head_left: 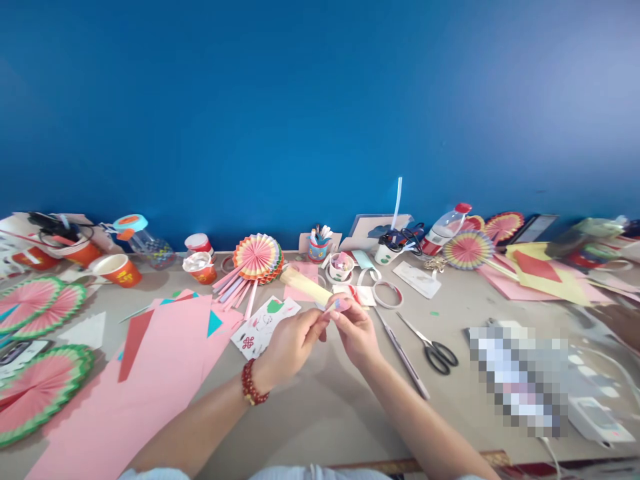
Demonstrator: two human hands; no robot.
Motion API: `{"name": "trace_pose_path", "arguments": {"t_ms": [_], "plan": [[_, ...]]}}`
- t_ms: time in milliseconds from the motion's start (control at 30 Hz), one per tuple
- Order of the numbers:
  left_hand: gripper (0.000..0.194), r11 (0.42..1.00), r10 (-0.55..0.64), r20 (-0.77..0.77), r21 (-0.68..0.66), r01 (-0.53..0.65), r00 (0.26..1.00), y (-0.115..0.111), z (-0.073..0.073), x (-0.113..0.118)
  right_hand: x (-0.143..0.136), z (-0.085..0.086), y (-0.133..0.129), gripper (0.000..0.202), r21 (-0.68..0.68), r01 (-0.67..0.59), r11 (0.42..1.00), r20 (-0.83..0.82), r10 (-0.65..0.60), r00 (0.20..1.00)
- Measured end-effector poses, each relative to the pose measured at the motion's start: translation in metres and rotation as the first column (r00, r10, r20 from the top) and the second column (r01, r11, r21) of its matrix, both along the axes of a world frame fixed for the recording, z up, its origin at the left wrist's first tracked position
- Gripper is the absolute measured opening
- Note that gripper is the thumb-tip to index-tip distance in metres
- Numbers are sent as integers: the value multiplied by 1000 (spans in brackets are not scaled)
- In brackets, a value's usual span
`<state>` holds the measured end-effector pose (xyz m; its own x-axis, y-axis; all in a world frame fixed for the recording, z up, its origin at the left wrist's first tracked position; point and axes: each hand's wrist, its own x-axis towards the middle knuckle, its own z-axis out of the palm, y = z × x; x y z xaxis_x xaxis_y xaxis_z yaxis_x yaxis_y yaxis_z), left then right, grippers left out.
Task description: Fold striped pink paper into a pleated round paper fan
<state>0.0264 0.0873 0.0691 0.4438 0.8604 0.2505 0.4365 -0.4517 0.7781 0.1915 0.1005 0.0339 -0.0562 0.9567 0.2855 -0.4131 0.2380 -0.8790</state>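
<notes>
Both hands meet above the middle of the table, fingertips pinched together. Between them is a small pink and blue paper piece (pixel 340 305), partly hidden by the fingers. My left hand (pixel 293 340), with a red bead bracelet (pixel 251 383) at its wrist, is closed on the piece from one side. On the other side my right hand (pixel 356 327) grips it with thumb and fingers. A pale yellow paper strip (pixel 307 285) reaches from the fingertips toward the back left; whether it is held or lies behind them I cannot tell. A printed white card (pixel 265 323) lies beside my left hand.
Pink paper sheets (pixel 165 373) and green-edged paper fans (pixel 45 393) cover the left. Black-handled scissors (pixel 437 353), a slim cutter (pixel 403 353) and a tape roll (pixel 388 294) lie right. A pleated paper rosette (pixel 257 257), cups and a bottle (pixel 445 230) line the blue wall.
</notes>
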Motion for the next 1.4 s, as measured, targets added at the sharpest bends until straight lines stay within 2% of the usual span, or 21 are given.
{"name": "trace_pose_path", "arguments": {"t_ms": [67, 133, 300, 400, 467, 600, 767, 1067, 1233, 1400], "plan": [[31, 1000, -9, -47, -27, 8, 999, 0, 0, -2, 4, 2, 1, 16, 0, 82, 997, 9, -82, 997], [31, 999, -8, -66, -46, 5, 998, -1, 0, -5, 6, 3, 2, 17, 9, 104, 995, 2, -104, 995], [33, 996, -27, -53, -81, 22, 998, -3, 0, -7, 4, 3, -1, 21, -14, 22, 1000, -43, -22, 999], [35, 997, -22, -63, -80, 17, 998, -4, 2, -6, 2, -2, -2, 23, -66, -73, 995, -8, 73, 997], [37, 997, -18, -68, -72, 13, 998, -4, 3, -4, 2, -5, -3, 19, -80, -90, 993, 23, 92, 996], [31, 998, -18, -57, -68, 14, 998, -5, 6, -5, 7, -4, -2, 12, -3, -22, 1000, 74, 22, 997], [12, 998, 57, -97, 10, -56, 994, -8, 6, -15, 14, 4, 0, 17, 35, 90, 995, 12, -91, 996], [12, 991, 110, 15, 74, -111, 994, -19, 1, -16, 11, 5, -2, 19, 37, 50, 998, -67, -47, 997], [8, 988, 119, 110, 83, -129, 987, -20, 3, -18, 16, 0, -1, 23, -41, 67, 997, -146, -72, 987], [8, 977, 114, 125, 165, -134, 986, -24, 2, -22, 16, -3, -2, 22, -89, 21, 996, -194, -38, 980]]}}
